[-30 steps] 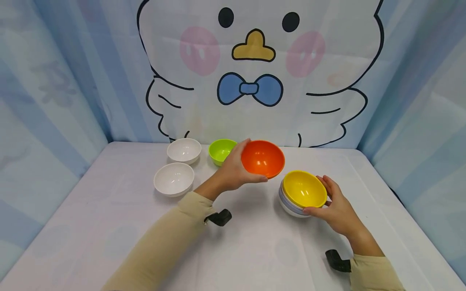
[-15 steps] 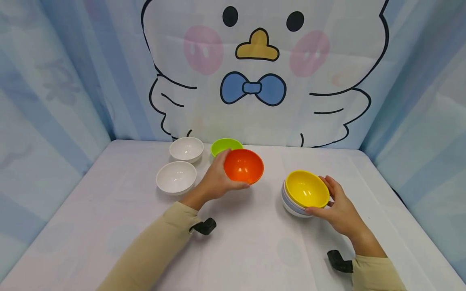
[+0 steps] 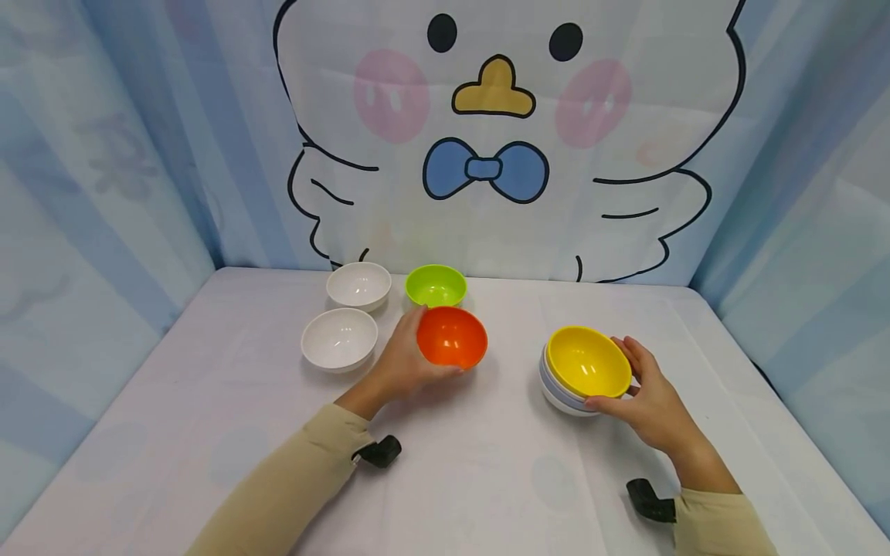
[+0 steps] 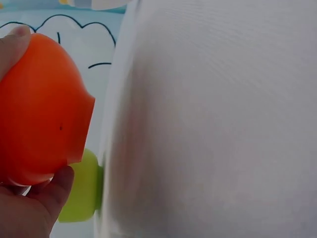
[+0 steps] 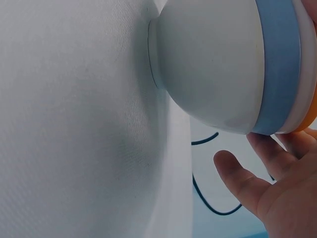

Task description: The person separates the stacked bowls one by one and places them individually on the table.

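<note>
I've got the left hand (image 3: 406, 355) gripping the orange bowl (image 3: 452, 337), thumb along the near side, fingers round the far side, and on the left wrist view I see its base hanging clear of the table (image 3: 480, 479). Just behind the orange bowl sits the green bowl (image 3: 436, 286), its near edge partly covered by the bowl and the hand. Over to the orange bowl's left I count two white bowls, one at the front (image 3: 339, 340), the other behind it; whether those two touch, I can't tell. Out to the orange bowl's right, well apart, stands the stack (image 3: 559, 392), foot on the table, the yellow bowl (image 3: 587, 361) on top and a blue band and a pale rim beneath. There my right hand (image 3: 650, 401) holds the stack near its top, thumb on the near side, fingertips on the far rims, one finger sticking out free.
</note>
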The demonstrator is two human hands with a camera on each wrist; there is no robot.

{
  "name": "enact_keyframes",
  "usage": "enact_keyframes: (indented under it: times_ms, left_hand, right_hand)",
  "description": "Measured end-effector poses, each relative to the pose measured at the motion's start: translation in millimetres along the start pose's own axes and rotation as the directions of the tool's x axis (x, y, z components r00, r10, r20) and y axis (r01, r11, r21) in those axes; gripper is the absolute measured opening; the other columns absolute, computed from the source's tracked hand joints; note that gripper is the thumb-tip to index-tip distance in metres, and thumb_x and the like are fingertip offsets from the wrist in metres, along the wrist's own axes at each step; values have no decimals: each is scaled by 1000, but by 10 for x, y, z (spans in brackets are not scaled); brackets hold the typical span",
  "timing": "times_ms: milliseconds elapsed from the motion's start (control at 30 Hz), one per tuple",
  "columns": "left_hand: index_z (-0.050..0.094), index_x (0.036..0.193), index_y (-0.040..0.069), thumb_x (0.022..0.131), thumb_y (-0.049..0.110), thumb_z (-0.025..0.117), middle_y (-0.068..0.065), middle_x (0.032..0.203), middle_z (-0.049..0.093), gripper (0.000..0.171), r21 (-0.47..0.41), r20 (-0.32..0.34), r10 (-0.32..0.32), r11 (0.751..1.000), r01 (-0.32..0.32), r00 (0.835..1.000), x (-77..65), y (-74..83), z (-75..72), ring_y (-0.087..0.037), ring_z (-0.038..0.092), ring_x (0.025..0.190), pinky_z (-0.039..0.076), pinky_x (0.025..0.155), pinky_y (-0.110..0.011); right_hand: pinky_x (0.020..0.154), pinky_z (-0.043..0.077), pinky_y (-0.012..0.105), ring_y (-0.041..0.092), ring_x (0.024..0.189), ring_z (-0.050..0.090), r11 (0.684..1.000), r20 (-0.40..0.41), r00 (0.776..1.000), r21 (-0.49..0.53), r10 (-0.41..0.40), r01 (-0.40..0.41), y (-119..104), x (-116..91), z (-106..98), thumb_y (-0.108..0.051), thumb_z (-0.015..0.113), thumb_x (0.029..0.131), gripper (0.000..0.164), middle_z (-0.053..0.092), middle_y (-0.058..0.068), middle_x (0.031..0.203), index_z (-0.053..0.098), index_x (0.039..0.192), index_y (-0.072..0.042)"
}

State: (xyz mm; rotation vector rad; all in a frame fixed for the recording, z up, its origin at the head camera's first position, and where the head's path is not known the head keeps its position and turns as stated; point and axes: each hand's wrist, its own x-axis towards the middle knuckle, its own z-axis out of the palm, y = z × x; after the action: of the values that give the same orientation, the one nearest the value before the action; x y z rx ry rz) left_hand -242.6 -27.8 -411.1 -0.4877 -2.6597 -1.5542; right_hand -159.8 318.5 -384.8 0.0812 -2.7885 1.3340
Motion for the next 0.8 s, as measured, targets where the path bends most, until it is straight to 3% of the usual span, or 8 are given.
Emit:
enact_keyframes:
  times_ms: [167, 367, 800]
  left_hand:
    - [37, 150, 9, 69, 31, 91, -7, 138, 46, 100, -4, -12, -9, 1000, 9, 1000, -20, -49, 0, -26, 47, 123, 51, 94, -46]
    - [36, 149, 8, 69, 32, 90, -9, 139, 45, 100, 22, -15, -72, 997, 73, 997, -47, -71, -20, -28, 47, 122, 51, 94, -47]
    - [30, 153, 6, 70, 33, 91, -13, 146, 39, 106, 25, -11, -126, 992, 127, 992, -57, -104, -45, -32, 45, 126, 49, 97, -49]
  right_hand:
    - [107, 27, 68, 48, 143, 21, 1000, 2, 1000, 2, 0, 0, 4, -2, -3, -26, 85, 82, 119, 16, 23, 163, -2, 157, 2]
    - [107, 27, 69, 47, 144, 21, 1000, 5, 1000, 7, -4, 4, 8, -5, -4, -25, 85, 82, 118, 16, 23, 163, -2, 157, 2]
    - [107, 28, 68, 50, 143, 22, 1000, 5, 1000, 1, -10, 10, -2, 0, -8, -25, 85, 83, 117, 16, 24, 163, -1, 157, 3]
